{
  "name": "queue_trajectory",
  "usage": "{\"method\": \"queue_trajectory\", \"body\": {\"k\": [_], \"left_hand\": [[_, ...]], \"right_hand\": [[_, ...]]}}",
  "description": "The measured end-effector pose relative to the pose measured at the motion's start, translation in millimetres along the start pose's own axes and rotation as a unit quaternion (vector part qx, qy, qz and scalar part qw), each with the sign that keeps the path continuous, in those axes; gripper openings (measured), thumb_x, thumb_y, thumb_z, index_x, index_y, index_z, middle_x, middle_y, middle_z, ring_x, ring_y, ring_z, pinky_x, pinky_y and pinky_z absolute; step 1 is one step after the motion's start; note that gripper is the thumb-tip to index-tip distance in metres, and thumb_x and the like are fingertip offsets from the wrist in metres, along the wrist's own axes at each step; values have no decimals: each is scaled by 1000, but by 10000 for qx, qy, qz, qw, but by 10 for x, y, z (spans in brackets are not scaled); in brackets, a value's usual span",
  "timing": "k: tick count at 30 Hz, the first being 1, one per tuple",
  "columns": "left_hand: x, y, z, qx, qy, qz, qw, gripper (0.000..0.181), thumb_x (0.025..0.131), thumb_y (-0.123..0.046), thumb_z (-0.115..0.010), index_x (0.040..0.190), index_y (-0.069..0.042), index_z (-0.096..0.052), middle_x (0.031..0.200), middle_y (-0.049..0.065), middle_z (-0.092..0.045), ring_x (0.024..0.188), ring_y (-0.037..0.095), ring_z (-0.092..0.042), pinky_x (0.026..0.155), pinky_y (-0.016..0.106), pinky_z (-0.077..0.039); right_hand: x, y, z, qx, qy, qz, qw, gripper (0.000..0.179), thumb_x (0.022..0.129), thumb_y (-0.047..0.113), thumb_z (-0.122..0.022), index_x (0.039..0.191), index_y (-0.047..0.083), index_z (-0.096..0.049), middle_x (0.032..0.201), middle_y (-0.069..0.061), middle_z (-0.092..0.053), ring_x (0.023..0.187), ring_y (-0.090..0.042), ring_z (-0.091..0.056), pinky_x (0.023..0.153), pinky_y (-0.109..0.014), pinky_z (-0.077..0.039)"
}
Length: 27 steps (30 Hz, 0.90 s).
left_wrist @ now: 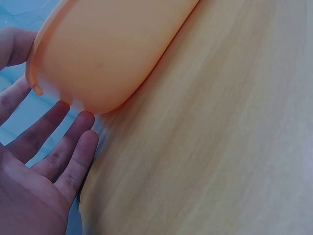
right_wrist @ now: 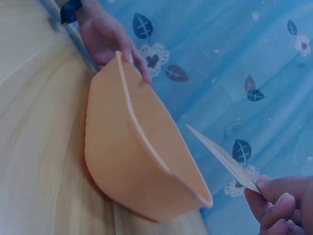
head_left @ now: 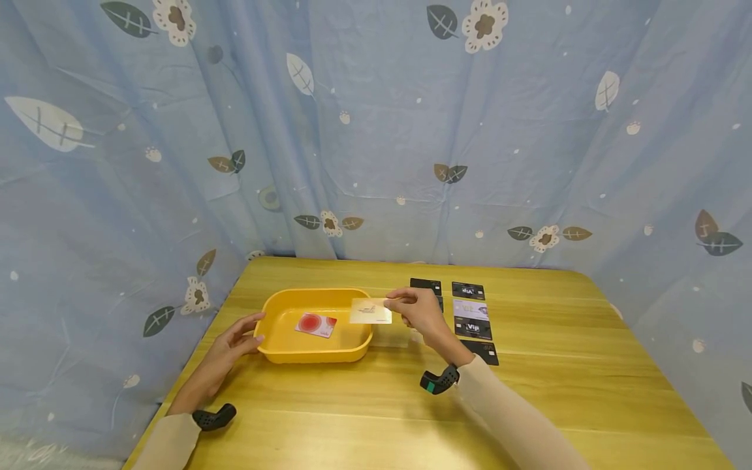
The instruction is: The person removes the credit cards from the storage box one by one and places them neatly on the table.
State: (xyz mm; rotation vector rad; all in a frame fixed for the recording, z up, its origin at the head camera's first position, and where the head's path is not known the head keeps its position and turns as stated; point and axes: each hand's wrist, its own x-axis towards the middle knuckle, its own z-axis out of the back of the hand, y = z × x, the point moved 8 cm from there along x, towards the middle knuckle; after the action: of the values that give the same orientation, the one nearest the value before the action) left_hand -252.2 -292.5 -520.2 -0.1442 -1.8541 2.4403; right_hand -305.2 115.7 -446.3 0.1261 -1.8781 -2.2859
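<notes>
My right hand (head_left: 420, 313) pinches a pale card (head_left: 370, 311) by its right edge. The card is held over the right rim of a yellow plastic basin (head_left: 314, 357); the right wrist view shows it edge-on, above the rim. One white card with red circles (head_left: 316, 324) lies on the basin floor. At the basin's left end, my left hand (head_left: 226, 346) holds the rim. In the left wrist view, a digit hooks over the rim while the other fingertips (left_wrist: 85, 117) meet the outer wall.
Right of the basin, a column of cards lies on the wooden table (head_left: 558, 391), with black VIP cards (head_left: 472, 328) and a lilac card (head_left: 470, 309). More black cards (head_left: 425, 285) lie behind my right hand, partly hidden. A blue patterned curtain (head_left: 376, 130) hangs behind the table.
</notes>
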Motion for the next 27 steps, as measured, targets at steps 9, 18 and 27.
{"method": "queue_trajectory", "body": {"k": [9,18,27], "left_hand": [[-5,-18,-1,-142,48,44,9999,65,103,-35,-64,159,-15,-37,159,16,-34,138,33,-38,93,18,-50],[3,-21,-6,-179,82,-50,9998,66,103,-33,-65,159,-14,-37,159,16,-34,133,23,-44,93,20,-52],[7,-4,-3,-223,60,53,9997,67,103,-34,-65,160,-15,-36,161,16,-31,142,35,-34,93,17,-50]], "right_hand": [[-77,-117,182,-45,-184,-122,9997,20,94,24,-78,110,12,-77,93,-18,-73,54,-20,-43,50,-32,-37],[-199,-201,348,16,-214,-204,9996,25,94,26,-78,112,9,-77,96,-13,-75,53,-15,-43,49,-30,-36],[-320,-367,493,10,-305,-342,9990,20,94,24,-78,108,9,-77,93,-12,-75,52,-15,-43,50,-32,-34]]}}
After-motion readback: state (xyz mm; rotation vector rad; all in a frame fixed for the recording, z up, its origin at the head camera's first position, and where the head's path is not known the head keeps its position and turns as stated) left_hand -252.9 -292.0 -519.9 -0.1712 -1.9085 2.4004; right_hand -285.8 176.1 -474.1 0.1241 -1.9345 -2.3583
